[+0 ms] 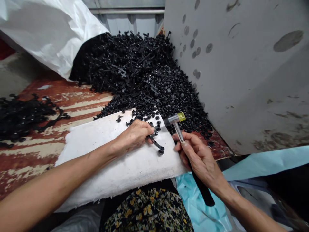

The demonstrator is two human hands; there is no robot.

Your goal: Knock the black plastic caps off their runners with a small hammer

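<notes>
My right hand [198,154] is closed round a small mallet [178,127] with a metal neck, a black handle and a yellow plastic face. Its head is raised just past the right edge of a white pad [96,161]. Over the pad, my left hand [136,133] pinches a black plastic strip [156,144] with a round knob at its end. Part of this strip is hidden by the fingers. Several small black knobbed pieces [119,119] lie on the pad beside and beyond that hand.
A large heap of black plastic parts [135,64] spills from a white sack [55,35] behind the pad. Another pile of black strips [24,112] lies at left on the worn red tabletop [79,106]. A grey stained panel [241,80] stands at right, with light blue sheeting [202,212] below.
</notes>
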